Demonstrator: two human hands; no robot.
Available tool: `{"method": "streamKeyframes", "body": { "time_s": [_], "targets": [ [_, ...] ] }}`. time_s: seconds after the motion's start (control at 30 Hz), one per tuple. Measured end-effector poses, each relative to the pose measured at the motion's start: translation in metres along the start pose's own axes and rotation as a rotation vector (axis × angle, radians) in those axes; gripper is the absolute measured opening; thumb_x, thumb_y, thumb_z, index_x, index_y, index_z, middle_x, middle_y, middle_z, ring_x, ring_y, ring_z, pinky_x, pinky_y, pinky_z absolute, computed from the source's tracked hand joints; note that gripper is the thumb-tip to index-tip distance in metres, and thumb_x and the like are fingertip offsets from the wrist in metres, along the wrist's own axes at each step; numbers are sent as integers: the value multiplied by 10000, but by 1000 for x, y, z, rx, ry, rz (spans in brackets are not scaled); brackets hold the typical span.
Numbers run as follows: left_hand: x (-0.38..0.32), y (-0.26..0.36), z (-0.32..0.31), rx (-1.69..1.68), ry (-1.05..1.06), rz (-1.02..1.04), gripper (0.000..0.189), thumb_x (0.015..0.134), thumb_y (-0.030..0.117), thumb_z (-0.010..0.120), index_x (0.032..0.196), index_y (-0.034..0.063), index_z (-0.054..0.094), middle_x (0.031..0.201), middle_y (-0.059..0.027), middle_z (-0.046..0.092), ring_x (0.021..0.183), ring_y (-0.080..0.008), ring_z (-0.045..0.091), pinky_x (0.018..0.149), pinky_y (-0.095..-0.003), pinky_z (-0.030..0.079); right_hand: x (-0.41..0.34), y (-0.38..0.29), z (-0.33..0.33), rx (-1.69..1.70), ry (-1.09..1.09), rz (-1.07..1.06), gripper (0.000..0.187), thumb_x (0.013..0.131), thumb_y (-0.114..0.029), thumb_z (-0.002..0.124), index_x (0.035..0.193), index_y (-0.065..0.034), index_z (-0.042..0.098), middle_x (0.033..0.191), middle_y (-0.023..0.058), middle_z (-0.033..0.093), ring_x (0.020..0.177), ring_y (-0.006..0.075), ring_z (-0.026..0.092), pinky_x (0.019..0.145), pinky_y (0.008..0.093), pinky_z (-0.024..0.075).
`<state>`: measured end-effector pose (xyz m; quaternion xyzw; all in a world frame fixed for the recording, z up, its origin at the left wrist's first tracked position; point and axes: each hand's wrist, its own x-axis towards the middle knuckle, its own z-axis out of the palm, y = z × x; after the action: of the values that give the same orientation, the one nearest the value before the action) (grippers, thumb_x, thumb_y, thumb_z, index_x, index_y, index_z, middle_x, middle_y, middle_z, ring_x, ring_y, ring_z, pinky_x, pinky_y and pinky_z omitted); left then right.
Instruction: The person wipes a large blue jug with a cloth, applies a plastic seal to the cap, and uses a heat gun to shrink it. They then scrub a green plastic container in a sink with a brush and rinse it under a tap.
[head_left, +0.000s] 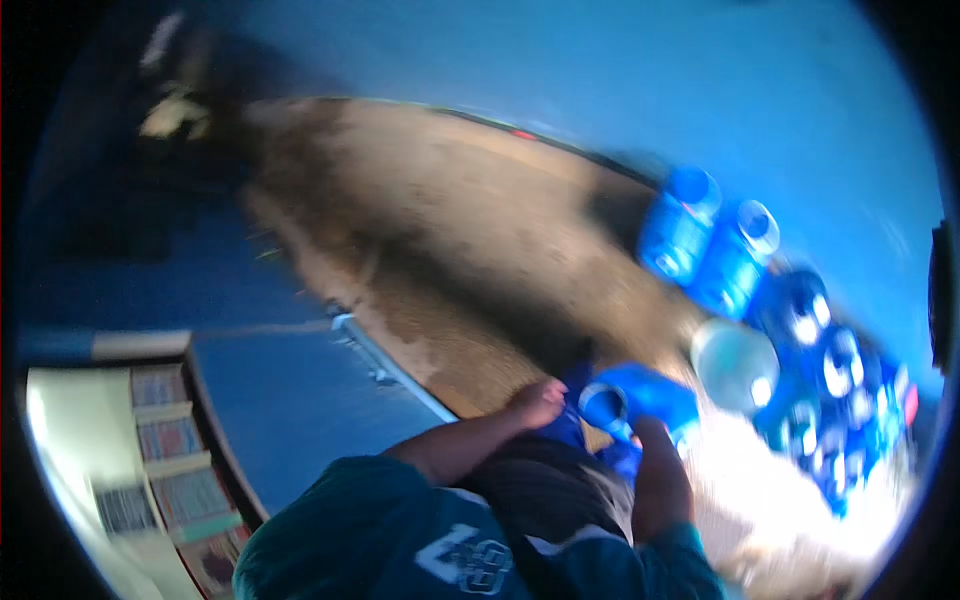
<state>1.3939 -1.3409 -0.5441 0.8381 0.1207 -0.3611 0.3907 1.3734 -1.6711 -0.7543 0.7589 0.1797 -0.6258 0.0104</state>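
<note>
A blue plastic jug with a wide round mouth hangs tilted in front of my legs, its opening turned towards me. My right hand is at the near side of its mouth and grips it there; motion blur hides the fingers in part. My left hand is a little to the left of the jug, apart from it, with the fingers curled in and nothing seen in them.
Two upright blue containers stand against the blue wall. Beside them are a pale translucent round container and several blue water bottles. A light blue pipe runs along the left wall. Shelves with packets are at lower left.
</note>
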Motion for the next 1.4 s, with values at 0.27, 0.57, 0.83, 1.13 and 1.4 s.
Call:
{"method": "streamKeyframes", "body": {
  "time_s": [0.27, 0.57, 0.83, 1.13, 1.4],
  "targets": [
    [25, -50, -47, 115, 95, 80, 283, 904, 192, 688, 1143, 56, 621, 945, -146, 724, 886, -300, 722, 792, -408, 570, -53, -44, -110, 385, -69, 162, 409, 855, -239, 746, 1258, -186, 699, 1387, 90, 619, 1322, 274, 557, 1046, 468, 471],
    [-4, -68, -10, 26, 131, 8, 274, 933, 205, 684, 1144, 38, 632, 948, -125, 726, 881, -254, 725, 785, -373, 573, -12, -15, -170, 368, 85, 189, 377, 895, -222, 692, 1268, -168, 683, 1308, 74, 675, 1225, 278, 635, 1014, 414, 508],
    [-20, -77, 6, 107, 122, -44, 272, 936, 215, 700, 1138, 43, 637, 945, -133, 725, 867, -238, 724, 776, -346, 568, 58, 47, -204, 516, 406, 365, 436, 904, -257, 695, 1324, -171, 618, 1364, 101, 628, 1276, 307, 581, 1036, 430, 467],
    [25, -26, 18, 280, 12, 206, 291, 951, 230, 654, 1143, 11, 648, 1008, -174, 731, 917, -260, 725, 828, -374, 565, -62, 58, -121, 899, 1044, 60, 369, 896, -285, 545, 1213, -94, 552, 1173, 218, 606, 1125, 398, 602, 942, 535, 497],
    [12, 162, 150, 690, -375, 494, 400, 867, 245, 684, 1191, 15, 632, 1038, -145, 744, 972, -255, 717, 889, -359, 548, -196, 20, 295, 1508, 641, 625, 370, 833, -287, 635, 1091, -32, 708, 1131, 202, 706, 1057, 358, 677, 916, 446, 539]
  ]
}}
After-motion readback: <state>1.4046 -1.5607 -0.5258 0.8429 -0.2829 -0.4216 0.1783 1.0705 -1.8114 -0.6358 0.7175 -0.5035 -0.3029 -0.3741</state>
